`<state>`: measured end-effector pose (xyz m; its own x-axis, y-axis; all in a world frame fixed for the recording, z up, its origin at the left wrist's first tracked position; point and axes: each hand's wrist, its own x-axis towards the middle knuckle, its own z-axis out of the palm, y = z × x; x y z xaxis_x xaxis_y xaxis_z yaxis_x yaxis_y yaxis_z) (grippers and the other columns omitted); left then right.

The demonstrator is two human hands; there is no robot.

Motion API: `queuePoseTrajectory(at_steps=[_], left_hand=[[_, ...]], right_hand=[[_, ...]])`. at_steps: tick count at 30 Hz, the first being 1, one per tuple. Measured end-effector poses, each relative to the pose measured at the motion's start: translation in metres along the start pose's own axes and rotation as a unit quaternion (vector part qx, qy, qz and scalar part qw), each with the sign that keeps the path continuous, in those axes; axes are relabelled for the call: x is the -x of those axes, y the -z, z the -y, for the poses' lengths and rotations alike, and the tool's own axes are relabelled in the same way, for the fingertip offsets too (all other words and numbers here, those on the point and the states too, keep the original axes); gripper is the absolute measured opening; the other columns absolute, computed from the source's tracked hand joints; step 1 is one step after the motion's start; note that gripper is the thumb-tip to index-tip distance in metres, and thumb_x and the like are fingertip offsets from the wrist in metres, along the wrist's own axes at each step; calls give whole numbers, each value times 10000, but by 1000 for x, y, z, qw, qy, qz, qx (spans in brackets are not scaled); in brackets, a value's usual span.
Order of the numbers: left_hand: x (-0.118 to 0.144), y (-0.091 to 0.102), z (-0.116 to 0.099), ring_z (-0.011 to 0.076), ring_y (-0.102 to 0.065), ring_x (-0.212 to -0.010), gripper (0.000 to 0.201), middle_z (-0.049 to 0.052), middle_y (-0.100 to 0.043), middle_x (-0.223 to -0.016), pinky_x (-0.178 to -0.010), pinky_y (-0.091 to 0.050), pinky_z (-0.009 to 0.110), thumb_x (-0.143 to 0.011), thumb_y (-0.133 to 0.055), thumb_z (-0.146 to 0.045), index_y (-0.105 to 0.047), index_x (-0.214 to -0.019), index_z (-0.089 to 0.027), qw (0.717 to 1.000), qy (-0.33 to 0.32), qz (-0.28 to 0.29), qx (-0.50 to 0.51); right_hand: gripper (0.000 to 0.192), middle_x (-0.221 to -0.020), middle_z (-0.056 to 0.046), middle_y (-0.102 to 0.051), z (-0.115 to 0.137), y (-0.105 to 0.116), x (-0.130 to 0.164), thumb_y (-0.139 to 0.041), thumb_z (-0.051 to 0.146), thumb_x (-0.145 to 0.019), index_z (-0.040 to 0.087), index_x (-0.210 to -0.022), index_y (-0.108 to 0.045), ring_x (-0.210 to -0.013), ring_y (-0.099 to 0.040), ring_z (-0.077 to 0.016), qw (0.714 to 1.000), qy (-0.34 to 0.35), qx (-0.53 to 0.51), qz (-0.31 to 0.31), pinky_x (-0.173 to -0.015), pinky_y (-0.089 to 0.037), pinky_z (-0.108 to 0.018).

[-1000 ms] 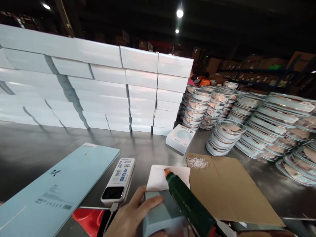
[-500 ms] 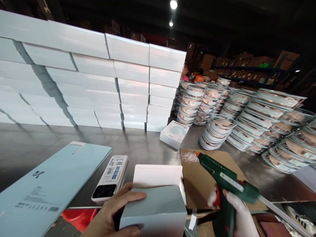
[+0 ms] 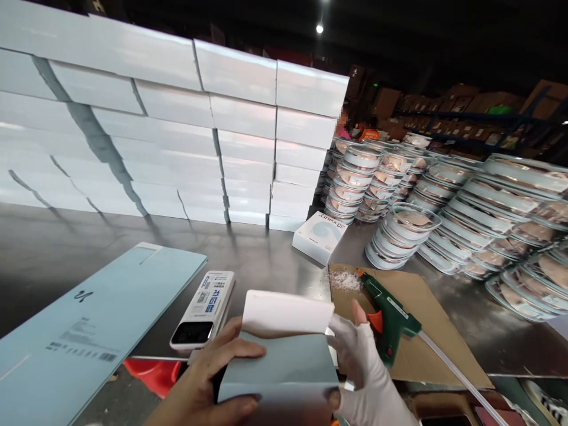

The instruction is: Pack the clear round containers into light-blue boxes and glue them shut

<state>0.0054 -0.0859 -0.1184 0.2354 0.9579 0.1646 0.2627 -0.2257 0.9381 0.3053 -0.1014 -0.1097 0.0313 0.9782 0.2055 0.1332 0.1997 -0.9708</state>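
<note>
Two hands now work the small blue-grey box [image 3: 279,370] at the near edge of the steel table [image 3: 266,260]. Half a second ago your right hand gripped the glue gun [image 3: 387,310]; now the gun lies on the cardboard sheet [image 3: 439,331], just beside your gloved right hand [image 3: 361,361], which has let go and presses its fingers against the box's right side by the white flap [image 3: 286,312]. That flap stood flat before and now curls toward you. Your left hand [image 3: 213,378] stays clamped on the box's left side, thumb on top.

Left of the box lies a power bank [image 3: 204,309], then a flat pale-blue carton [image 3: 89,331]. Behind stand a wall of white boxes [image 3: 177,136], one small white box [image 3: 320,235] and stacks of clear lidded containers [image 3: 444,213]. White crumbs [image 3: 344,279] dot the cardboard's far corner.

Your hands hide the box's front, and the frame cuts off your wrists.
</note>
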Motion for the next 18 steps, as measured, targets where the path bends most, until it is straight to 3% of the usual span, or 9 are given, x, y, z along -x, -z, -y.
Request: queuePoseTrajectory(at_steps=[3, 5, 7, 9, 12, 14, 16, 18], left_hand=[[-4, -7, 0, 331, -627, -1281, 359, 55, -617, -1420, -1000, -557, 394, -778, -841, -446, -644, -1058, -339, 989, -19, -29, 144], [-6, -9, 1, 279, -675, -1170, 399, 39, -642, -1298, -924, -582, 348, -835, -808, -435, -569, -1148, -370, 981, -39, -40, 187], [-8, -8, 1, 262, -655, -1143, 424, 36, -634, -1201, -956, -564, 352, -876, -768, -434, -569, -1248, -387, 986, -79, -14, 148], [-10, -4, -3, 264, -614, -1158, 316, 42, -601, -1163, -1011, -529, 360, -901, -729, -464, -673, -1198, -373, 991, -101, 33, 78], [-13, 2, -16, 268, -578, -1172, 206, 54, -573, -1126, -1040, -500, 359, -911, -697, -500, -783, -994, -333, 994, -69, 76, 25], [-17, 7, -26, 261, -586, -1147, 209, 57, -579, -1105, -1034, -501, 356, -897, -706, -497, -804, -936, -317, 995, -43, 87, 22], [-23, 14, -34, 256, -600, -1131, 209, 54, -598, -1111, -1023, -504, 341, -863, -742, -496, -818, -900, -305, 997, -34, 64, 41], [-30, 19, -37, 247, -620, -1105, 245, 46, -616, -1152, -940, -539, 291, -827, -777, -513, -809, -880, -276, 996, -10, -32, 82]], right_hand=[[866, -1138, -82, -726, -9, -24, 3, -652, 678, -855, 441, -1577, -237, -1129, -710, -287, 997, 65, -20, 43, -778, -620, -392], [808, -1194, -87, -699, -8, -28, 9, -607, 676, -886, 448, -1576, -255, -1146, -699, -293, 991, 114, 6, 68, -797, -623, -397], [725, -1282, -104, -657, 0, -26, 13, -658, 620, -878, 396, -1526, -422, -1198, -666, -317, 985, 143, 44, 90, -918, -594, -423], [610, -1365, -97, -614, 12, -19, 14, -719, 494, -881, 371, -1452, -545, -1262, -626, -314, 974, 162, 97, 124, -1040, -531, -407], [581, -1429, -62, -588, 27, -9, 11, -704, 294, -916, 410, -1456, -525, -1287, -613, -259, 947, 195, 192, 169, -1064, -516, -334], [569, -1411, -57, -611, 34, -6, 7, -722, 299, -899, 406, -1431, -551, -1263, -629, -259, 941, 198, 219, 167, -1020, -550, -321], [521, -1357, -70, -649, 41, -6, 0, -757, 399, -861, 368, -1364, -626, -1231, -644, -286, 945, 182, 225, 151, -975, -579, -337], [517, -1285, -83, -686, 50, -7, -9, -781, 521, -808, 334, -1281, -693, -1177, -665, -307, 954, 161, 220, 129, -930, -598, -350]])
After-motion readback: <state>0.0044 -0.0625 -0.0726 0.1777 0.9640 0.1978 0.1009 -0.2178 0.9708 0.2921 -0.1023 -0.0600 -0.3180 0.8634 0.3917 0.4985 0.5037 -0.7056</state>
